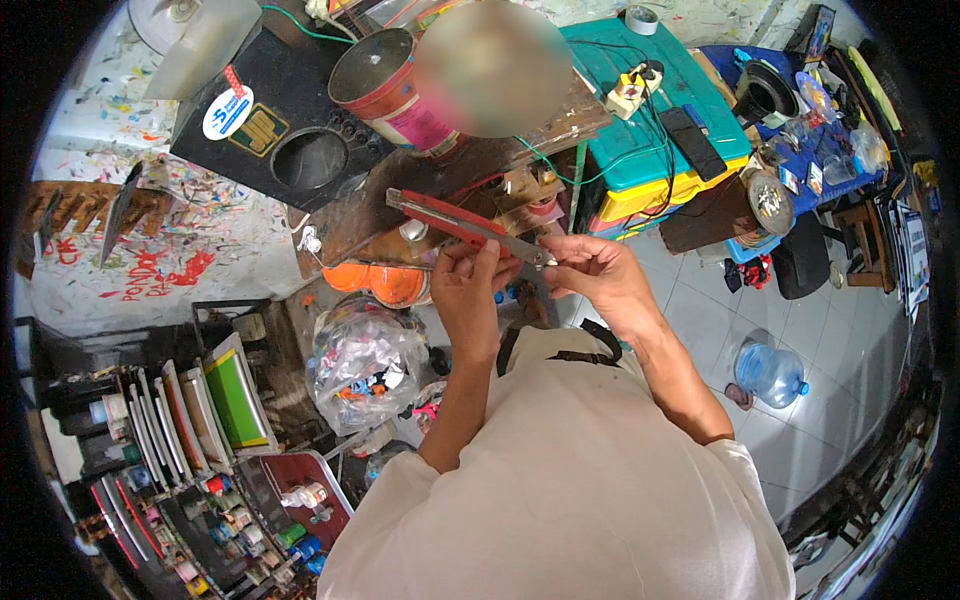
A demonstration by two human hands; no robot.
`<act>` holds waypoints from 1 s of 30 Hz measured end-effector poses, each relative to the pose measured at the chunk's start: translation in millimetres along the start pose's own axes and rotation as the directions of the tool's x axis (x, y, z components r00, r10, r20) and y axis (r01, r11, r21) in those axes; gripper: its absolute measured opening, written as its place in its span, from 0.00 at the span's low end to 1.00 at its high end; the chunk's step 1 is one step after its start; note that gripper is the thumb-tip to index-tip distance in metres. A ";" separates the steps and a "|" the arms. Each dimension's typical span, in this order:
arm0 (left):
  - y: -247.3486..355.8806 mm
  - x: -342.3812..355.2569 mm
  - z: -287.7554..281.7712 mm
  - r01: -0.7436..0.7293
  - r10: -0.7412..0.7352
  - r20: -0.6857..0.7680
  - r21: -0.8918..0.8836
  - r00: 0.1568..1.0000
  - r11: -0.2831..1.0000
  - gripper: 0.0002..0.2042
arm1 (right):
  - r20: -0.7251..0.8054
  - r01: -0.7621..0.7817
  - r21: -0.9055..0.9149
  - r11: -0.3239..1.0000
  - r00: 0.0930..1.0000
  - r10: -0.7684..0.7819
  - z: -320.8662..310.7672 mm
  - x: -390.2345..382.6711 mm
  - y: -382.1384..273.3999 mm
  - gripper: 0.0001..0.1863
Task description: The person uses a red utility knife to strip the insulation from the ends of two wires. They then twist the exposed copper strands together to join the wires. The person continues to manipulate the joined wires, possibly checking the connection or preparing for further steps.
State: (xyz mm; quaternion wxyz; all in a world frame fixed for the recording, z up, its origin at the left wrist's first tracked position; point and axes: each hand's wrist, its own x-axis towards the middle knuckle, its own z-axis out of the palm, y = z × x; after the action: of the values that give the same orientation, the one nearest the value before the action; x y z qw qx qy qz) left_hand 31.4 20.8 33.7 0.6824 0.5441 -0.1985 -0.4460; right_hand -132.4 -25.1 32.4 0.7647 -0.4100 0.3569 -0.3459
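Cutter [450,218], red-handled, held aloft and slanting between two hands in front of the pale shirt [560,460]. Nearest, I have the left hand [468,292] at the cutter's lower middle, fingers closed around the red handle; the right hand [605,278] sits at its right end, thumb and fingertips pinched narrow on the metal end [527,249]. I judge the step in hand to be two-handed handling of that end; the next move calls for a firm left grip and right fingertips clear of any edge, though I cannot tell how sharp it is. Further out: orange tubs [397,287] below-left of the cutter, with a clear plastic bag [360,370] lower still. Beyond the cutter lies a brown bench [385,190]; farther, a red bucket [395,108]; beyond and right, a teal-lidded box [625,155].
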 end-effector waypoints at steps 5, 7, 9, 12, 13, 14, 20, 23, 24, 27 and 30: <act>-3.8 -1.1 3.9 0.033 -0.032 0.019 -0.040 0.999 0.999 0.09 | -0.077 0.032 -0.119 0.992 0.996 -0.041 -5.8 -5.9 -1.8 0.14; -1.2 -1.4 5.9 0.060 -0.058 0.030 -0.072 0.998 0.996 0.09 | -0.108 0.046 -0.170 0.984 0.992 -0.065 -6.1 -6.9 -1.5 0.13; -2.5 -1.8 6.8 0.043 -0.040 0.038 -0.075 0.998 0.996 0.08 | -0.107 0.062 -0.118 0.991 0.991 -0.074 -7.2 -6.1 0.7 0.14; -3.1 1.4 6.7 0.027 -0.023 0.044 -0.100 0.999 0.995 0.08 | -0.116 0.052 -0.086 0.995 0.991 -0.062 -5.8 -3.1 0.7 0.14; -2.6 3.0 5.6 0.020 -0.015 0.041 -0.110 0.999 0.994 0.08 | -0.117 0.044 -0.081 0.996 0.992 -0.054 -4.1 -1.2 0.9 0.14; -2.9 4.8 2.8 0.037 -0.035 0.025 -0.107 0.999 0.994 0.08 | -0.122 0.053 -0.103 0.993 0.990 -0.065 -1.9 0.6 2.1 0.14; 1.6 13.4 -13.4 0.007 -0.009 -0.064 -0.032 0.998 0.999 0.12 | -0.137 0.044 -0.039 0.998 0.989 -0.049 16.9 18.0 7.3 0.13; 8.4 22.5 -25.7 0.036 -0.043 -0.114 -0.060 0.993 0.998 0.14 | -0.082 0.024 -0.038 0.999 0.996 -0.027 30.4 39.4 10.5 0.14; 5.8 29.7 -33.7 0.040 -0.050 -0.126 -0.082 0.991 0.996 0.15 | -0.065 0.026 -0.046 0.999 0.997 -0.029 35.7 47.6 11.8 0.14; 5.9 49.0 -49.5 0.051 -0.066 -0.168 -0.092 0.984 0.994 0.16 | -0.075 0.008 -0.073 0.997 0.997 -0.013 52.4 70.3 17.8 0.15; 8.8 63.1 -58.5 0.047 -0.066 -0.211 -0.094 0.975 0.994 0.17 | -0.086 -0.008 -0.083 0.997 0.996 0.001 63.7 86.4 24.8 0.16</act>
State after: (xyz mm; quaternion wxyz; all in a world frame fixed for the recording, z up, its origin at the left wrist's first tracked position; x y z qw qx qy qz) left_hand 112.1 2.0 8.9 0.7101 0.5636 -0.0885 -0.4127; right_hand -30.0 -61.4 14.1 0.7319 -0.4254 0.4044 -0.3463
